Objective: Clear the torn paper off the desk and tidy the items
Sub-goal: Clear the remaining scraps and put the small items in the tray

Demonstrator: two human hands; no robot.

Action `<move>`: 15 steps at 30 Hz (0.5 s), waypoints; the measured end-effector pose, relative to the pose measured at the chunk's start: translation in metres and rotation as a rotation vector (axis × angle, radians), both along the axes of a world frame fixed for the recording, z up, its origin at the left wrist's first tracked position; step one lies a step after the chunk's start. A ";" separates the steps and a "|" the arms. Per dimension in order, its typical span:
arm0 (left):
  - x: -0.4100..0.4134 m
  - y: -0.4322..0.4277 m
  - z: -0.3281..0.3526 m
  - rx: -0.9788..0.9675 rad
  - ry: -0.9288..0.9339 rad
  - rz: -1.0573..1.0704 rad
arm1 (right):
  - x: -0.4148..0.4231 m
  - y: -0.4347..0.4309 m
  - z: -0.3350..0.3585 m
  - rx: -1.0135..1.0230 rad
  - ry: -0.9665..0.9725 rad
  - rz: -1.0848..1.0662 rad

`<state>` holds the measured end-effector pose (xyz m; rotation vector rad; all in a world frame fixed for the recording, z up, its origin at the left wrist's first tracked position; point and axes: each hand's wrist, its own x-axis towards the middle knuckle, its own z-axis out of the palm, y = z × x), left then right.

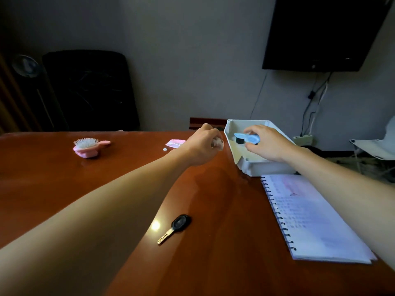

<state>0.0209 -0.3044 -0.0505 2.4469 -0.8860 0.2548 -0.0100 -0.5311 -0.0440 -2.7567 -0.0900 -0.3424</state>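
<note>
Key (174, 228) lies nearest, behind both hands; left hand (203, 146) clenches paper scraps (218, 143), right hand (267, 144) pinches blue item (248, 138); lower it gently into tray (252, 165).

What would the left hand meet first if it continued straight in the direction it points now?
Probably the near-left wall of the white tray. The left hand, closed on crumpled paper, points away and slightly right, toward that wall. Depth is uncertain; it could pass above the rim.
</note>
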 end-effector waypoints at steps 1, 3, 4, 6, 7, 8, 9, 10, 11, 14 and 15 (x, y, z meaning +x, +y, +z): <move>0.006 -0.007 -0.001 0.008 -0.001 -0.009 | 0.003 -0.008 -0.002 -0.005 0.009 -0.013; 0.016 -0.021 -0.001 0.031 -0.015 -0.032 | 0.007 -0.021 -0.006 -0.008 0.021 -0.033; 0.020 -0.028 -0.001 0.039 -0.025 -0.046 | 0.009 -0.027 -0.007 -0.004 0.026 -0.042; 0.028 -0.042 -0.001 0.059 -0.042 -0.069 | 0.012 -0.038 -0.009 -0.024 0.024 -0.068; 0.031 -0.047 -0.002 0.065 -0.036 -0.075 | 0.013 -0.040 -0.011 -0.049 0.020 -0.081; 0.037 -0.056 -0.002 0.075 -0.022 -0.086 | 0.017 -0.048 -0.012 -0.065 0.013 -0.101; 0.041 -0.062 -0.003 0.086 -0.006 -0.092 | 0.021 -0.053 -0.012 -0.079 0.010 -0.112; 0.042 -0.064 -0.003 0.095 0.002 -0.093 | 0.023 -0.055 -0.012 -0.092 0.011 -0.114; 0.046 -0.068 -0.003 0.105 -0.005 -0.094 | 0.026 -0.058 -0.013 -0.104 0.014 -0.120; 0.057 -0.086 -0.004 0.117 -0.033 -0.085 | 0.037 -0.074 -0.018 -0.157 0.009 -0.142; 0.060 -0.091 -0.004 0.132 -0.035 -0.088 | 0.039 -0.078 -0.021 -0.171 0.009 -0.144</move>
